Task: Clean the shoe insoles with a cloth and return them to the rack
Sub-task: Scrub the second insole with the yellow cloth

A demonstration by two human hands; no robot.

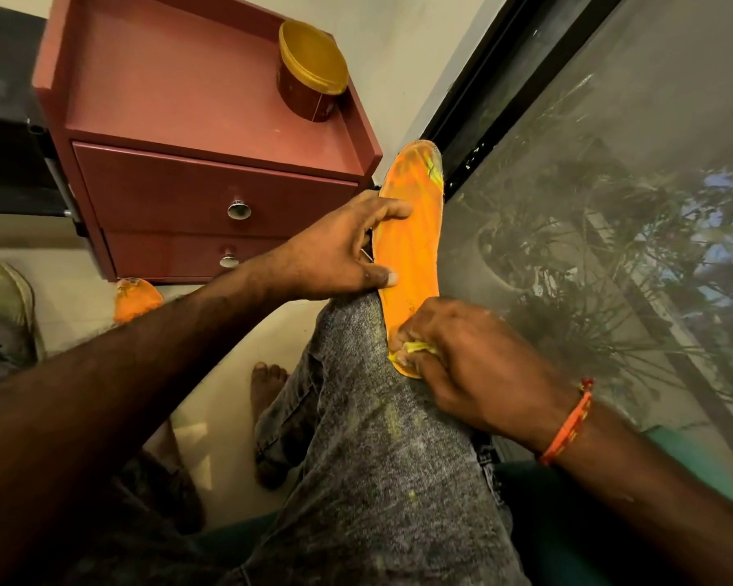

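An orange insole (413,243) rests lengthwise on my raised right knee, toe end pointing away toward the window. My left hand (339,255) grips its left edge around the middle, thumb on the top face. My right hand (453,361) presses a small yellow cloth (415,348) against the heel end, fingers bunched on the cloth. A second orange insole (136,296) lies on the pale floor below the red drawer unit, partly hidden behind my left forearm.
A red two-drawer cabinet (212,192) stands at the wall, with a yellow-lidded round tub (312,69) on its top tray. A screened window (610,184) fills the right side. Part of a shoe (5,285) shows at the far left. My bare foot (267,387) is on the floor.
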